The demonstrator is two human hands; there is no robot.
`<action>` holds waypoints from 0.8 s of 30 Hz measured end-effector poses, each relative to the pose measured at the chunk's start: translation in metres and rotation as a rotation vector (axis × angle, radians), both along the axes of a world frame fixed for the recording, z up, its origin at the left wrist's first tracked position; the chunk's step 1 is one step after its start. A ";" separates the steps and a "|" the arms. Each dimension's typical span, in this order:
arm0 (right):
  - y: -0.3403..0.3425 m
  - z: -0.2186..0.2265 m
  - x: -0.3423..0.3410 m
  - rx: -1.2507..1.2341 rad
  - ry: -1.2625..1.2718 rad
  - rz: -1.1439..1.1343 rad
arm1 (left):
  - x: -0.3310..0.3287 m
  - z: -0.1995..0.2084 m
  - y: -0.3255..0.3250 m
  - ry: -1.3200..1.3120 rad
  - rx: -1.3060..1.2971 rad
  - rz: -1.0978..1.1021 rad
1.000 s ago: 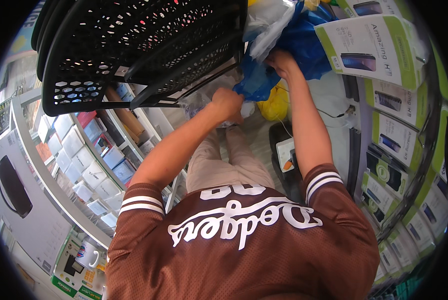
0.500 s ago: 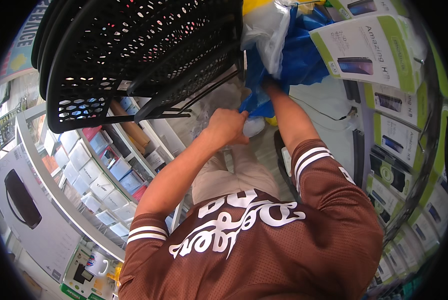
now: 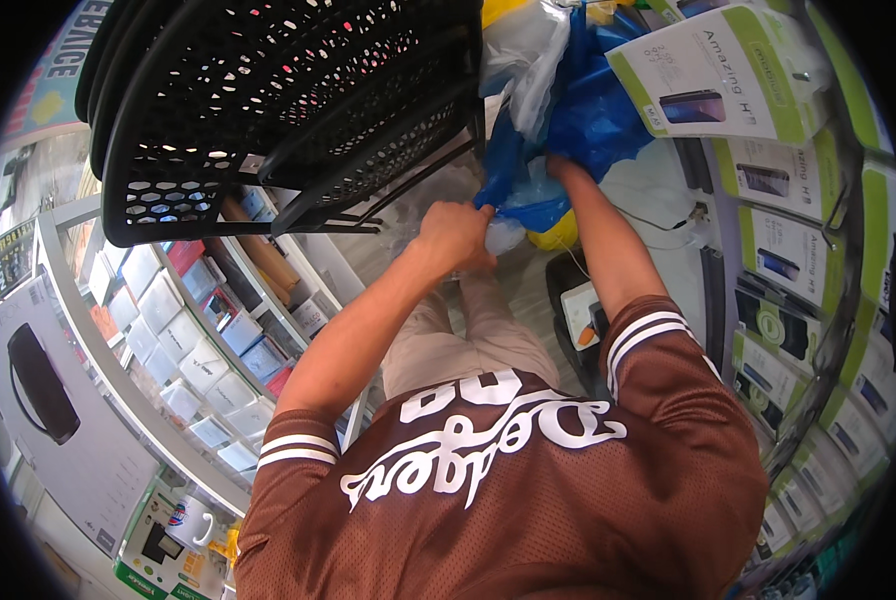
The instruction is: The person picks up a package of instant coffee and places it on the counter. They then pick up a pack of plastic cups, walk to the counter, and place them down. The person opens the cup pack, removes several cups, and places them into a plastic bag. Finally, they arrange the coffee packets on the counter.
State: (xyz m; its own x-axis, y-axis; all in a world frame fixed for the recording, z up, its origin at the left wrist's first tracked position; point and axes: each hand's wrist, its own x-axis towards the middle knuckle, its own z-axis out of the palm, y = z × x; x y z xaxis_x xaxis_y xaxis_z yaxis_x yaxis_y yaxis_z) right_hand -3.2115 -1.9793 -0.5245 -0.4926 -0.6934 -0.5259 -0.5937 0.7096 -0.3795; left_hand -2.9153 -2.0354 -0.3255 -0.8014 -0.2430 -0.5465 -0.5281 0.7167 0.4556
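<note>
Head view: 1 blue bag spans from left hand, pinching its edge, to right hand, fingers hidden, grip unclear.

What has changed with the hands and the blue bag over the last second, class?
The right hand has moved toward the person; earlier mostly visible, it is now largely hidden by the blue bag. The left hand still grips the bag's edge.

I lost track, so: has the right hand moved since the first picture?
Yes: against the hanging white-green package, the right hand has moved lower in view, partly hidden by the blue bag.
</note>
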 end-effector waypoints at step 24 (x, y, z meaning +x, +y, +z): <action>0.126 0.231 0.202 -0.900 -0.199 0.082 | 0.062 0.000 0.071 0.643 1.561 1.400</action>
State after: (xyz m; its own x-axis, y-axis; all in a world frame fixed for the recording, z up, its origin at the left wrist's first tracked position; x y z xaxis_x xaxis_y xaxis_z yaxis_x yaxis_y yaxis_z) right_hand -3.0093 -1.8535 -0.2936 -0.3824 -0.9104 0.1581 -0.4939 0.0568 -0.8677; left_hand -2.8532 -1.9644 -0.3254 -0.6529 -0.4176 -0.6319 0.1857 -0.8970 0.4010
